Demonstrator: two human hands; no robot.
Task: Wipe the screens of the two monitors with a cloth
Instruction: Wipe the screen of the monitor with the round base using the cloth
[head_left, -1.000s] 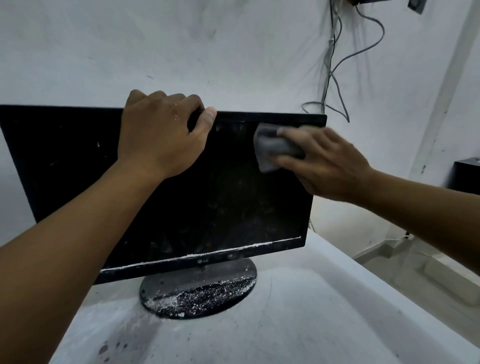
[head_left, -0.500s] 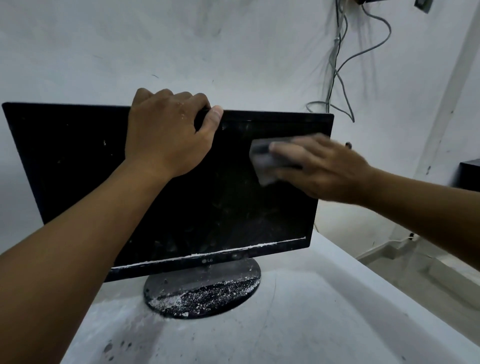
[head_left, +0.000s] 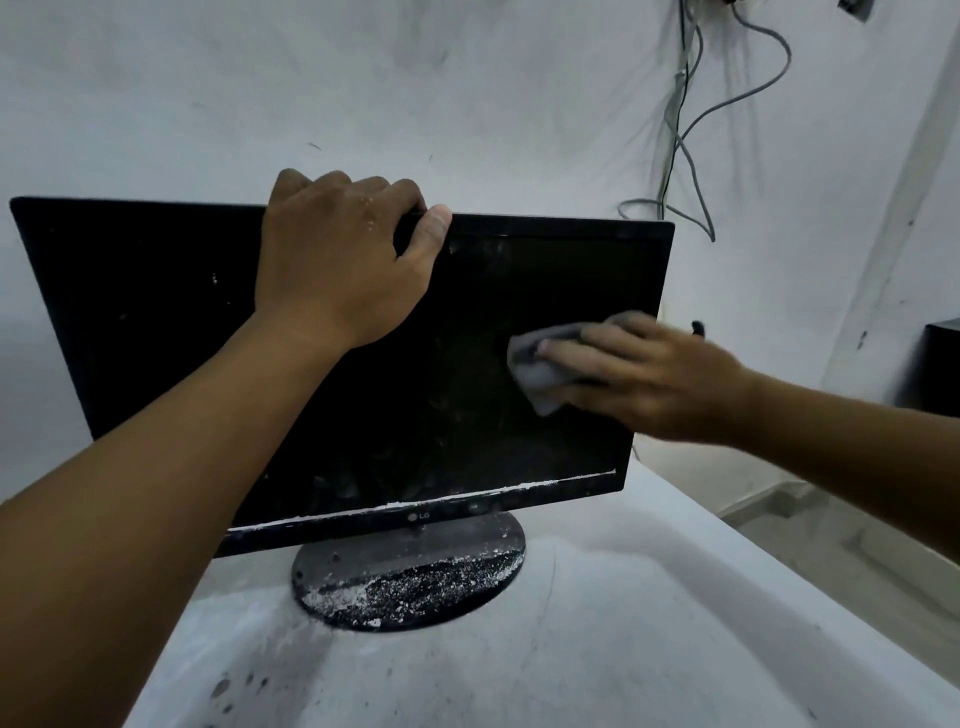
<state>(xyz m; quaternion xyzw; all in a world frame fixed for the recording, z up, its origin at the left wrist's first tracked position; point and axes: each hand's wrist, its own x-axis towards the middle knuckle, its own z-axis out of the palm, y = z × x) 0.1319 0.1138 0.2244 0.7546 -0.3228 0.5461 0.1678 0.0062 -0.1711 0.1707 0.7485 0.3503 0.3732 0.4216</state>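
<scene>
Monitor (head_left: 322, 364) stands on the surface (head_left: 623, 649). Left hand (head_left: 337, 265) grips its top edge at 12 o'clock, steadying the tippy, fragile panel; right hand (head_left: 660, 374) presses a soft cloth (head_left: 535, 374) at 3 o'clock.

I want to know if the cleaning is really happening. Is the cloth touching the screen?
Touching. The head view shows the right hand pressing the grey cloth flat against the monitor screen, with no gap visible around it.
</scene>
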